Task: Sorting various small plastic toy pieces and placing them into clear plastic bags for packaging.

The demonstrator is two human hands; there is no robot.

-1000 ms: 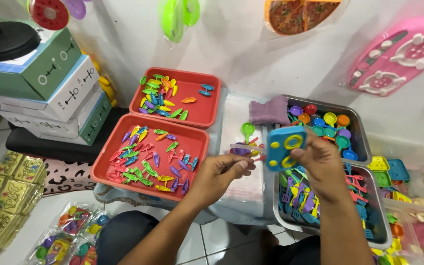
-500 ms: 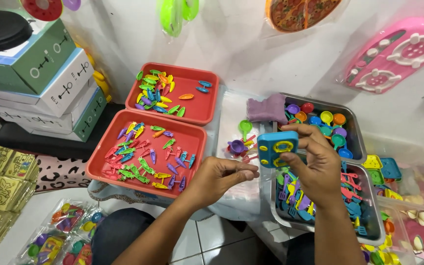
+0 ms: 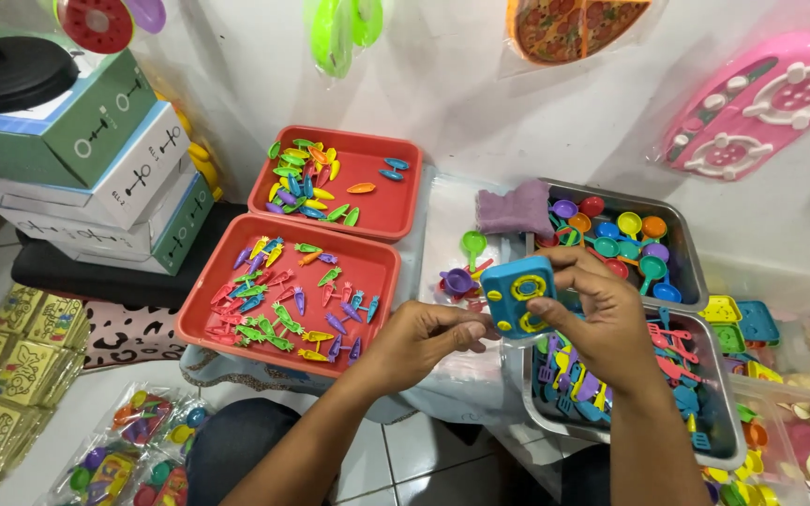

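Note:
My right hand (image 3: 602, 319) holds a small blue toy stove with yellow rings (image 3: 516, 297) upright, thumb on its front. My left hand (image 3: 424, 339) is curled just left of the stove's lower edge, fingers closed; whether it pinches a small piece is hidden. Behind the stove on the clear plastic sheet lie a purple toy pot (image 3: 457, 281) and a green toy spoon (image 3: 472, 245). Two red trays (image 3: 382, 272) (image 3: 405, 159) to the left carry several small coloured toy utensils.
A metal tray (image 3: 682, 258) with toy pans sits at the back right, another metal tray (image 3: 726, 422) with toy spatulas in front of it. A purple cloth (image 3: 513, 208) lies between. Stacked boxes (image 3: 96, 178) stand left. Packaged toys hang on the wall and lie on the floor.
Both hands have dropped slightly and drawn closer together, the blue stove tilting toward my left hand. The view has shifted a little; trays stay put.

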